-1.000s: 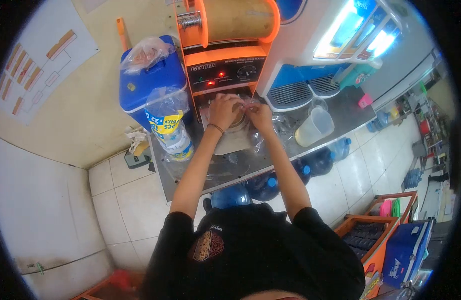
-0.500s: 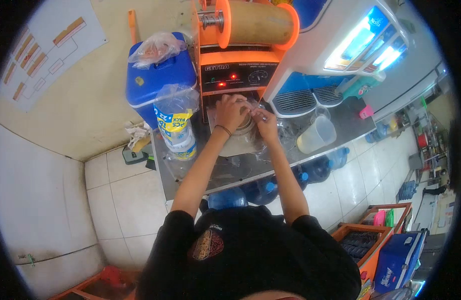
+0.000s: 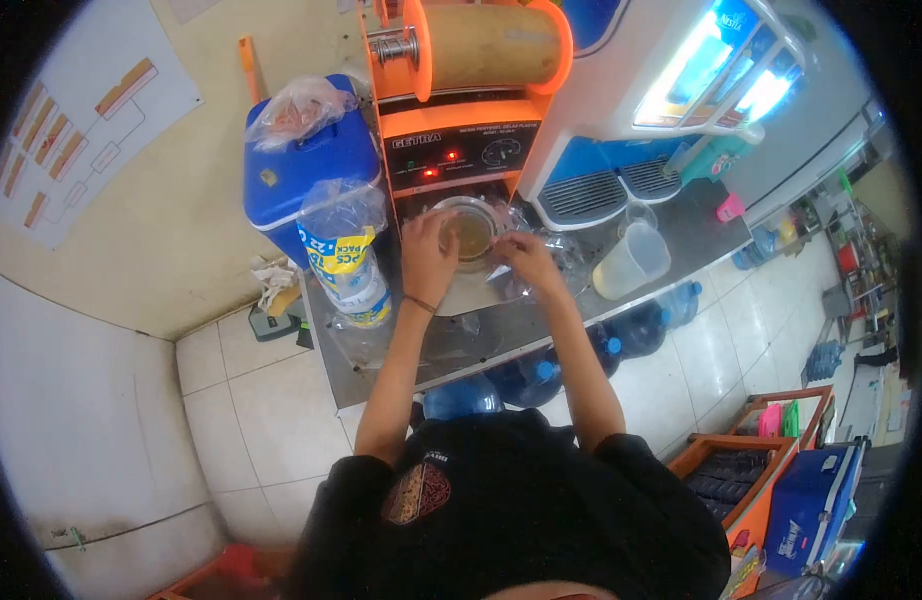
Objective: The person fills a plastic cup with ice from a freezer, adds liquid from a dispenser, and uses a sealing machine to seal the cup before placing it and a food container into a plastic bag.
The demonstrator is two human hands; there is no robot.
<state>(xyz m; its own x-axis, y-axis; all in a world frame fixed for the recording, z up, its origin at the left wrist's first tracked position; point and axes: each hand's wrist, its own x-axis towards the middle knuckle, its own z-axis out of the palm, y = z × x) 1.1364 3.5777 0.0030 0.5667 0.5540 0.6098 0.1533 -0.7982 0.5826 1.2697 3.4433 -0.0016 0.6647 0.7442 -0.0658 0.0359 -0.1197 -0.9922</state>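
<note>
An orange cup sealing machine (image 3: 461,150) stands in front of me with two red lights lit. At its base, a round metal ring holds a cup (image 3: 471,236) with a brownish drink, seen from above. My left hand (image 3: 429,255) is at the ring's left side, thumb and fingers apart by the rim. My right hand (image 3: 529,262) is at the right side, with its fingertips pinched together near the rim. Clear plastic film (image 3: 556,240) lies crumpled around that hand, and a bit seems to be between its fingers.
To the left stand a sleeve of plastic cups (image 3: 346,270) and a blue cooler box (image 3: 311,160). A translucent pitcher (image 3: 633,262) and a drink dispenser (image 3: 591,185) are on the right. Blue water bottles (image 3: 526,378) stand below the counter edge.
Both hands were together over the cup, fingers on clear plastic. They have moved apart to either side, uncovering the cup's top. The view has shifted slightly.
</note>
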